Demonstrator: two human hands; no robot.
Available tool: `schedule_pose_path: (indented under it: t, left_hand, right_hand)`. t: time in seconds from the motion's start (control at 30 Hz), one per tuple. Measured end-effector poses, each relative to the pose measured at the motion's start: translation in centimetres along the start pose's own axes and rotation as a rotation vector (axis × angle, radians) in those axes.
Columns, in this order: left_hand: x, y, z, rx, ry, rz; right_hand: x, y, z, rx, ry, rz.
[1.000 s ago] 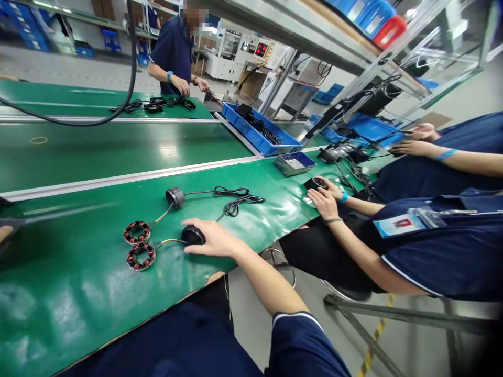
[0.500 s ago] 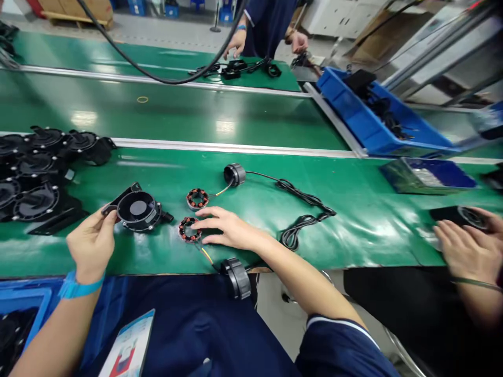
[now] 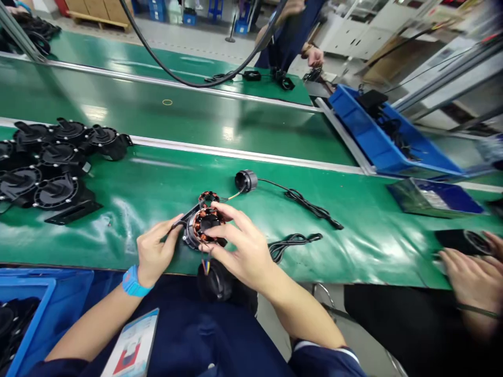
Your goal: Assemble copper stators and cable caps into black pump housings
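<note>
My left hand (image 3: 157, 248) is closed on the bracket of a round black motor housing (image 3: 189, 239), holding it just over the green bench. With its fingers, my right hand (image 3: 247, 251) grips a copper-wound stator ring (image 3: 197, 225) at the housing's open face; how deep it sits is hidden. Coloured wires run from this stator to a black ribbed cap (image 3: 216, 283) hanging at the bench edge. Just behind lies a second stator (image 3: 208, 197), wired to another black cap (image 3: 246, 180) with a bundled black cable (image 3: 310, 204). Another cable bundle (image 3: 293, 242) lies right of my hand.
Several assembled black motor units (image 3: 58, 191) crowd the bench's left. Blue bins stand at lower left (image 3: 51, 293) and upper right (image 3: 393, 141), near a smaller tray (image 3: 432, 196). A co-worker's hands (image 3: 471, 272) hold a black part at right; another person stands across.
My left hand has brought the housing rightward to the stators. My right hand has picked up the nearer stator and now holds it against the housing; its cap has shifted left.
</note>
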State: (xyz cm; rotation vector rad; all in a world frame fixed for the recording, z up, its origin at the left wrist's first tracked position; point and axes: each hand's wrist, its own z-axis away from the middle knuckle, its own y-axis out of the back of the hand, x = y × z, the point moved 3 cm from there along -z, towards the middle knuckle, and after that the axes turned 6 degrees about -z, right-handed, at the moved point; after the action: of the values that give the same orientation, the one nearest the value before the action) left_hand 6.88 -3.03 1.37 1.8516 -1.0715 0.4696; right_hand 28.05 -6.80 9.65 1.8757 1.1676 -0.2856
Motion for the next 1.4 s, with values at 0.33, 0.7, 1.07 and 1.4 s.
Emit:
schedule_pose_path:
  t: [0.33,0.7,1.07,1.4]
  left_hand:
    - [0.4,-0.2,0.0,0.002,-0.041,-0.028]
    - [-0.2,-0.1,-0.1,-0.037,-0.032,-0.017]
    - [1.8,-0.6,1.4,-0.184,-0.128,0.073]
    - [5.3,-0.4,0.6,-0.171,-0.064,0.284]
  right_hand:
    - [-0.7,-0.6,-0.1,-0.087,-0.069,0.297]
    - [1.5,-0.3,1.2,-0.13,-0.14,0.133]
    - [3.8,-4.4,4.0,-0.121,-0.272,-0.148]
    - [1.1,-2.1,3.7,0.156,-0.176,0.075]
